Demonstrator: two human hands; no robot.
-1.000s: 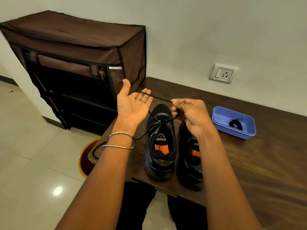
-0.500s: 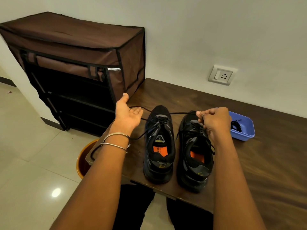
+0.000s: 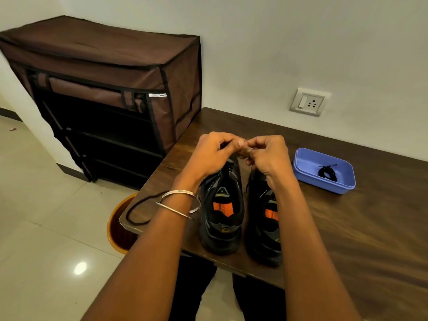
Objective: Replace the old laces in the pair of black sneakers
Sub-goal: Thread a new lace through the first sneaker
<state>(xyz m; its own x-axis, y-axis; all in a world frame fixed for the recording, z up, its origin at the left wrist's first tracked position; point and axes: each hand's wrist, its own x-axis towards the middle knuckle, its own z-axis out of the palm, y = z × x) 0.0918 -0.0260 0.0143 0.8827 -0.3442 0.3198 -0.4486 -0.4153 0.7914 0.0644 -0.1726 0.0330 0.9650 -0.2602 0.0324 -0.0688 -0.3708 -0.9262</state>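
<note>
Together, both hands' fingers (image 3: 240, 144) curled, pinching lace (image 3: 228, 165) above sneakers (image 3: 222, 205)

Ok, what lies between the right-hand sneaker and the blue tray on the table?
Nothing, in the head view: between the right sneaker and the blue tray there is only bare table. A coiled black lace sits inside the tray.

My left hand (image 3: 214, 154) and right hand (image 3: 266, 156) meet fingertip to fingertip, so whatever my grip pinches between them is covered. Below that grip, my wrists hide the toes of both black lace-up sneakers (image 3: 222, 209). The coiled black lace (image 3: 327, 173) in the blue plastic tray (image 3: 301, 169) right of my grip is too small to read.
</note>
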